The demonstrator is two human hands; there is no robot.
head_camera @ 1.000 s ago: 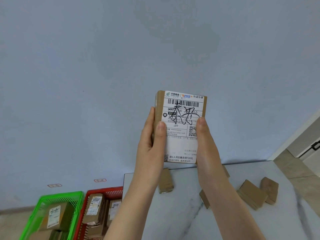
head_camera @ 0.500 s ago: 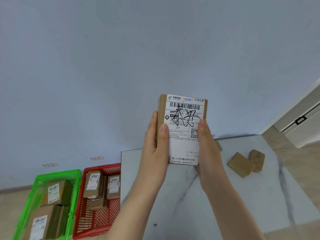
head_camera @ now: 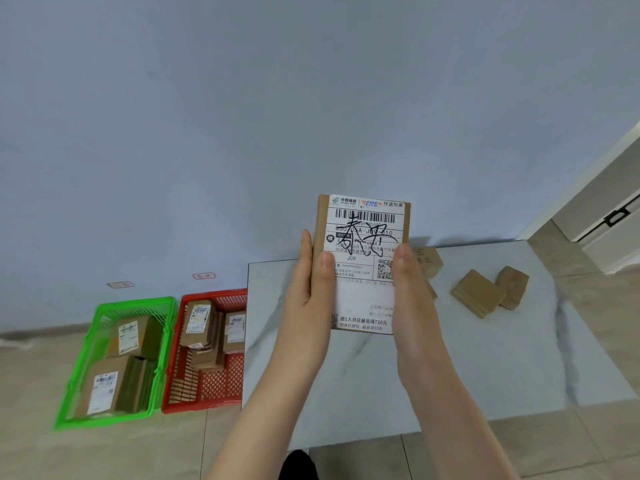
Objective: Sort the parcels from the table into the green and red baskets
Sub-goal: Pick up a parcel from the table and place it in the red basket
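I hold a brown parcel [head_camera: 363, 237] with a white shipping label upright in front of me, above the white marble table [head_camera: 485, 358]. My left hand [head_camera: 311, 292] grips its left edge and my right hand [head_camera: 412, 292] its right edge. Three more brown parcels lie on the table: one [head_camera: 427, 260] partly hidden behind my right hand, and two [head_camera: 478, 296] [head_camera: 513, 286] touching each other further right. On the floor to the left stand a green basket [head_camera: 104, 419] with two labelled parcels and a red basket [head_camera: 207, 401] with several parcels.
A pale blue wall rises behind the table and baskets, with two small tags [head_camera: 204, 276] stuck low on it. A white door [head_camera: 609, 216] stands at the right. The floor is beige tile.
The view has tilted down and the baskets and table now show more fully. The parcel stays upright between both hands, lower in the frame.
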